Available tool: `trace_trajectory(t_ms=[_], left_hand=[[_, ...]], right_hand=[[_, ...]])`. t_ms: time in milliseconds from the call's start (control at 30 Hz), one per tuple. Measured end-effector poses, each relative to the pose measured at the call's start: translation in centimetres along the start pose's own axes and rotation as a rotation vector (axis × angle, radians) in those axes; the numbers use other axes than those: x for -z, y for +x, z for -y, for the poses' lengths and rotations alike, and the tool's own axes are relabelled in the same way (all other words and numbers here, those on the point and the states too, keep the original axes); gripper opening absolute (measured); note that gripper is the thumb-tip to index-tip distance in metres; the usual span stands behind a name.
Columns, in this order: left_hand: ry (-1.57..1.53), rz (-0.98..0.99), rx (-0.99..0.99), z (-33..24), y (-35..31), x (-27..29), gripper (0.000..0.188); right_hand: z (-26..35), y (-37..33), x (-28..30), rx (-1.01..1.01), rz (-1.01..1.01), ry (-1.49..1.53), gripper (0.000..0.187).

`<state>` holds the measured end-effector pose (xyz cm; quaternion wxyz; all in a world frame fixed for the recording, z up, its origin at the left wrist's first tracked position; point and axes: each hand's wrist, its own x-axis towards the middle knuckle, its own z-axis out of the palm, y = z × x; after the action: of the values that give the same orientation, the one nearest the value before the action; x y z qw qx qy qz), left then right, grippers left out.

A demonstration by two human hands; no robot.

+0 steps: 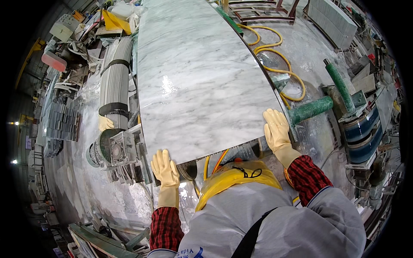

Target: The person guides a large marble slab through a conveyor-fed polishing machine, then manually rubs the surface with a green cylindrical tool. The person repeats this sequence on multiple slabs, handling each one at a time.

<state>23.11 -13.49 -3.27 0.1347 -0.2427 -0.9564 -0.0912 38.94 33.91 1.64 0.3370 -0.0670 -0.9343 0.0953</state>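
Note:
A long, wet slab of white marble with grey veins (pixel 198 86) stretches away from me on a machine bed. My left hand (pixel 164 168), in a cream rubber glove, lies at the slab's near left corner with its fingers stretched forward. At the near right corner, my right hand (pixel 276 131), gloved the same way, rests with fingers extended along the right edge. Both hands look flat, and neither wraps round anything. A yellow apron (pixel 238 178) covers my front, close to the slab's near edge.
Left of the slab stand a motor with a gearbox (pixel 116 148) and a grey pleated cover (pixel 115 86), a spare cream glove (pixel 105 123) beside them. To the right, a green roller (pixel 312 109) juts out near a coiled yellow hose (pixel 297 81). Grey stacked slabs (pixel 331 23) stand far right.

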Motion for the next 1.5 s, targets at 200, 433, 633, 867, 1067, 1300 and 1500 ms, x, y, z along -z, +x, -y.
trace_trajectory(t_ms=[200, 433, 633, 867, 1067, 1300, 1500], left_hand=[[-0.024, 0.009, 0.004, -0.3, 0.0, 0.5, 0.055], [-0.011, 0.011, 0.002, -0.4, -0.3, 0.7, 0.055], [-0.037, -0.024, -0.011, -0.5, -0.5, 0.8, 0.054], [-0.037, -0.020, -0.011, -0.1, -0.9, 0.5, 0.055], [-0.061, 0.184, 0.056, -0.3, -0.5, 2.6, 0.058], [0.026, 0.291, -0.001, 1.0, 4.6, 2.6, 0.063], [0.047, 0.252, 0.022, 0.0, 11.0, 1.2, 0.061]], right_hand=[[-0.2, -0.4, -0.1, -0.011, 0.005, 0.016, 0.042], [0.1, -0.4, 0.3, -0.017, 0.009, 0.006, 0.042], [0.0, -0.7, 0.4, -0.063, 0.062, 0.066, 0.038], [0.7, -0.2, 1.1, -0.056, 0.064, 0.057, 0.042], [1.1, -1.3, 2.0, -0.124, 0.209, 0.033, 0.049], [-1.2, 1.6, 0.6, -0.077, 0.278, 0.070, 0.058], [-3.2, 7.8, -3.7, -0.110, 0.279, 0.007, 0.056]])
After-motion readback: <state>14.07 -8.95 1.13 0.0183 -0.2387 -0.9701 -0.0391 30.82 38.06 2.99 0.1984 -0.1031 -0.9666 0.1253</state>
